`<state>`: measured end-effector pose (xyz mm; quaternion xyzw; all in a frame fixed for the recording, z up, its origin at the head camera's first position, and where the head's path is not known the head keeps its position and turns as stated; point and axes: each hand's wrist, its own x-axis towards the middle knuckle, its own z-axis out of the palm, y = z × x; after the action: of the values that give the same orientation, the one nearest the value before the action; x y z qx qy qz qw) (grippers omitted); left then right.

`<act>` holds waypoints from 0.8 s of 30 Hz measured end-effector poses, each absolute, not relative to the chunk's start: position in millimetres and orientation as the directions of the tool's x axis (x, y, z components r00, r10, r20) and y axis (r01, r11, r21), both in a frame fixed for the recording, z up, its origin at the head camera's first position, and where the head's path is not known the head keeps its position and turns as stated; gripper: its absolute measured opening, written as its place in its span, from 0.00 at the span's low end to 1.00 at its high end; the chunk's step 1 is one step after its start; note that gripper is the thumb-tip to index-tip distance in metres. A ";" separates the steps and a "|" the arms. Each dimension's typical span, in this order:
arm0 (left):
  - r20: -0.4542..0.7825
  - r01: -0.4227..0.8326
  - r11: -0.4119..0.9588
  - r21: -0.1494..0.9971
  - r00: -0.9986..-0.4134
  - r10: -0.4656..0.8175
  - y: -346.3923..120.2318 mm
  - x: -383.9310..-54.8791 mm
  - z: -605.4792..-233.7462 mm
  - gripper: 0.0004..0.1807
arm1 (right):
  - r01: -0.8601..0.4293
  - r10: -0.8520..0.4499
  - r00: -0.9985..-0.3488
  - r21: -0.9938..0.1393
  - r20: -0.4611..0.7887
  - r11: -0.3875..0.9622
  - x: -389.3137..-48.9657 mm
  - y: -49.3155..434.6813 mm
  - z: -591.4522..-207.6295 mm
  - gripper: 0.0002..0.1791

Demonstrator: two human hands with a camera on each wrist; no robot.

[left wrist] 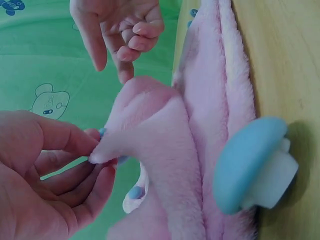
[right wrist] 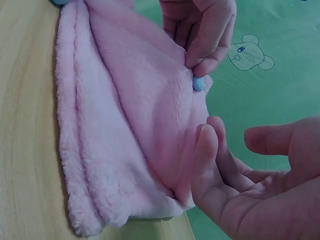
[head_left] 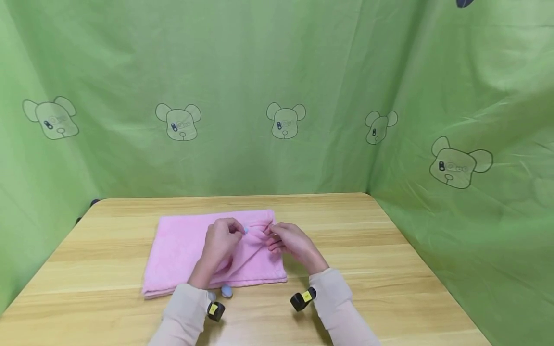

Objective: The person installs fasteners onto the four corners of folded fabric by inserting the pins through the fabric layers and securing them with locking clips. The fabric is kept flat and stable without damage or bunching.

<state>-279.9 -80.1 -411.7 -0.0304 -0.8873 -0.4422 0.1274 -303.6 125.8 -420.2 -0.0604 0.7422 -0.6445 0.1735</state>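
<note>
A pink plush cloth (head_left: 182, 245), like a folded blanket, lies on the table with its right part pulled up into a fold. My left hand (head_left: 222, 240) pinches the lifted edge of that cloth between thumb and fingers. Right beside those fingertips, a small blue knob (right wrist: 199, 83) shows on the cloth. My right hand (head_left: 294, 241) is at the cloth's right side, fingers apart and loosely bent, fingertips close to the fold; contact is hard to tell. By the near edge sits a mushroom-shaped piece (left wrist: 250, 165) with a blue cap and white base.
The wooden table (head_left: 389, 288) carries the cloth near its middle. A pale blue cap (head_left: 211, 296) is partly hidden by the left wrist, near another blue cap (head_left: 226, 290). Green curtains (head_left: 233, 158) with bear-head drawings stand behind and at both sides.
</note>
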 end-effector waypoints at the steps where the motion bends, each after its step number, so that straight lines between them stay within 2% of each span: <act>1: 0.267 0.174 0.615 0.769 -0.962 -0.062 -80.4 -280.2 -411.7 0.09 | 0.134 -0.314 -0.932 -0.978 -0.180 0.161 -303.8 126.1 -420.4 0.20; 5: 0.298 0.170 0.629 0.759 -0.949 -0.104 -82.0 -280.7 -410.7 0.12 | 0.142 -0.309 -0.932 -0.976 -0.188 0.167 -303.8 126.5 -420.2 0.21; 10: 0.275 0.125 0.628 0.768 -0.950 -0.148 -85.0 -282.0 -409.0 0.15 | 0.158 -0.299 -0.931 -0.971 -0.207 0.181 -303.3 125.7 -418.8 0.23; 18: 0.151 0.058 0.651 0.757 -0.985 -0.088 -90.4 -283.4 -410.7 0.22 | 0.146 -0.298 -0.934 -0.971 -0.199 0.191 -302.5 126.7 -417.9 0.23; 24: 0.104 0.049 0.670 0.741 -0.994 -0.043 -93.3 -283.4 -411.2 0.25 | 0.148 -0.298 -0.933 -0.970 -0.201 0.191 -301.2 125.4 -417.1 0.22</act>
<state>-283.4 -93.3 -411.2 -0.0016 -0.9121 -0.4061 0.0566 -301.2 125.4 -417.1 -0.0498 0.7514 -0.6340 0.1759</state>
